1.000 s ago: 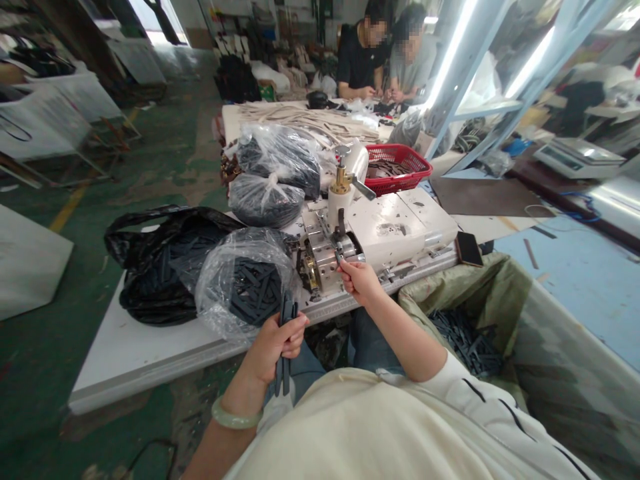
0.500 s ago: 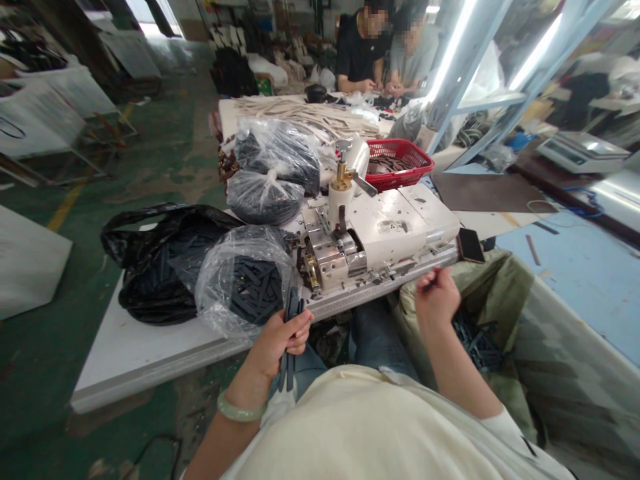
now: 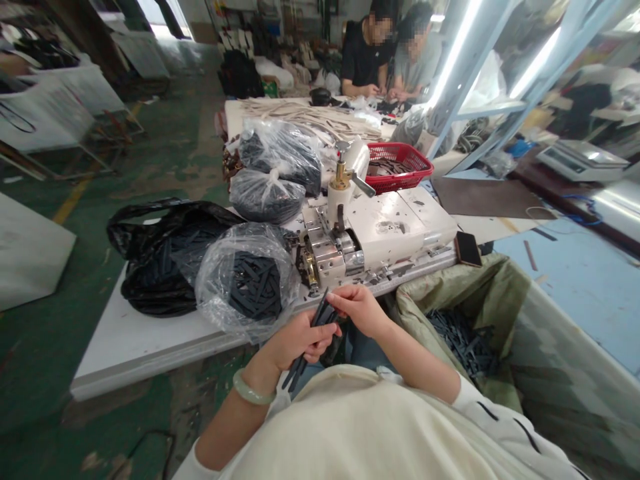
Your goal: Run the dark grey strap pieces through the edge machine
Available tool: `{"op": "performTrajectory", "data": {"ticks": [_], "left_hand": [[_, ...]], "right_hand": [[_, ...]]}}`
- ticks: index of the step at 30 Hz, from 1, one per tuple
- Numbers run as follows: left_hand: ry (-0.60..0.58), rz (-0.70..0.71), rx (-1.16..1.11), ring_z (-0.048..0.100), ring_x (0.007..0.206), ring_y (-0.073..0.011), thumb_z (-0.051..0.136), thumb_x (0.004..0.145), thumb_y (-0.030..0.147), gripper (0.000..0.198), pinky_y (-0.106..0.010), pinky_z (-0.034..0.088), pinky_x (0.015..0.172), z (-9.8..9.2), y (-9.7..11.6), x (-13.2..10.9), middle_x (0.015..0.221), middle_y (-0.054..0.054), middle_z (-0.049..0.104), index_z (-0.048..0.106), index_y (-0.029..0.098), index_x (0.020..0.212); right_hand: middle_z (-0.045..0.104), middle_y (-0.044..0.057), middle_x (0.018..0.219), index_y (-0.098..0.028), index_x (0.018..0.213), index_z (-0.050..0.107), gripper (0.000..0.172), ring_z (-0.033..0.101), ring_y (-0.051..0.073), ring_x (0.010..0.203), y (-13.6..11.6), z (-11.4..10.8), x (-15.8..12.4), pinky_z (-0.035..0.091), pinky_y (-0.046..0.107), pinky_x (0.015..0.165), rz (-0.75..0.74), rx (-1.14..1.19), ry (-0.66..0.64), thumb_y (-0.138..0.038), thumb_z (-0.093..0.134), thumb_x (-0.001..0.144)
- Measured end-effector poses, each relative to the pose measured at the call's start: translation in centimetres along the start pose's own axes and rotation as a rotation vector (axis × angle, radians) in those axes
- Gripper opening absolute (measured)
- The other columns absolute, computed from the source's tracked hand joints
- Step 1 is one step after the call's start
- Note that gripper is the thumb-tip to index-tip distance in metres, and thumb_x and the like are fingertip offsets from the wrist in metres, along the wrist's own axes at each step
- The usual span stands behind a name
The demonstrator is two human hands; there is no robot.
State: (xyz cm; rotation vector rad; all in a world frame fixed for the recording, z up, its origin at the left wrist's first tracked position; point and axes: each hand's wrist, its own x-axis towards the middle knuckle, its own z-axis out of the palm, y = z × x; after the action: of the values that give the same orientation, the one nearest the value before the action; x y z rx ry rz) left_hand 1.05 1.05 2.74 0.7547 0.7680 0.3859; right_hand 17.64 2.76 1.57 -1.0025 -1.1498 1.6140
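My left hand (image 3: 299, 338) is closed around a bundle of dark strips (image 3: 306, 344), held just below the table edge. My right hand (image 3: 358, 309) meets it from the right and pinches the top end of one strip. Both hands sit in front of the white machine (image 3: 380, 233) on the table (image 3: 130, 343). A clear plastic bag of dark strips (image 3: 249, 280) lies just left of my hands.
A black bag (image 3: 160, 253) and two more tied bags (image 3: 273, 175) lie on the table, with a red basket (image 3: 397, 167) behind the machine. A green sack (image 3: 480, 313) of dark strips stands at my right, a phone (image 3: 468, 249) near it. Two people work at the far table.
My right hand went from the machine to over the green sack, then came back left to the bundle in my left hand. My left hand has tilted the bundle toward it.
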Motion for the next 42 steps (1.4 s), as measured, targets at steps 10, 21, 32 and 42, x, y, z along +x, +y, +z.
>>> {"op": "performTrajectory", "data": {"ticks": [10, 21, 32, 42], "left_hand": [[0.049, 0.004, -0.090, 0.024, 0.036, -0.0004, 0.068, 0.080, 0.040, 0.026, -0.013, 0.017, 0.033, -2.1, -0.2, -3.0, 0.053, 0.007, 0.042, 0.060, 0.015, 0.084], [0.191, 0.176, -0.248, 0.014, 0.034, -0.0002, 0.071, 0.072, 0.053, 0.042, -0.012, 0.014, 0.031, -2.0, 0.6, -1.8, 0.044, 0.013, 0.026, 0.061, 0.013, 0.077], [0.406, 0.260, -0.146, 0.019, 0.033, -0.0009, 0.076, 0.067, 0.040, 0.034, -0.014, 0.017, 0.032, -1.5, 1.1, -1.4, 0.040, 0.013, 0.026, 0.053, 0.016, 0.065], [0.556, 0.370, -0.010, 0.025, 0.033, -0.0018, 0.078, 0.067, 0.039, 0.031, -0.015, 0.019, 0.034, -1.9, 1.8, -1.0, 0.041, 0.011, 0.032, 0.058, 0.015, 0.071]], "right_hand": [[0.059, 0.000, 0.050, -0.013, 0.069, 0.073, 0.025, 0.049, 0.007, 0.043, -0.1, 0.9, 0.6, 0.042, 0.018, 0.040, 0.019, 0.391, 0.349, -0.038, 0.078, 0.068], [0.062, 0.001, 0.057, -0.015, 0.076, 0.073, 0.027, 0.058, 0.010, 0.049, -0.9, -0.2, 0.6, 0.055, 0.018, 0.048, 0.023, 0.458, 0.448, -0.038, 0.082, 0.065], [0.067, 0.012, 0.095, -0.017, 0.075, 0.073, 0.043, 0.067, 0.021, 0.079, -1.2, -4.1, -1.8, 0.057, 0.036, 0.070, -0.130, -0.011, -0.290, -0.059, 0.070, 0.071], [0.038, -0.010, 0.043, -0.016, 0.076, 0.056, 0.040, 0.028, 0.005, 0.034, 0.6, -1.1, -0.5, 0.018, 0.017, 0.035, 0.181, -0.083, -0.401, -0.053, 0.049, 0.090]]}}
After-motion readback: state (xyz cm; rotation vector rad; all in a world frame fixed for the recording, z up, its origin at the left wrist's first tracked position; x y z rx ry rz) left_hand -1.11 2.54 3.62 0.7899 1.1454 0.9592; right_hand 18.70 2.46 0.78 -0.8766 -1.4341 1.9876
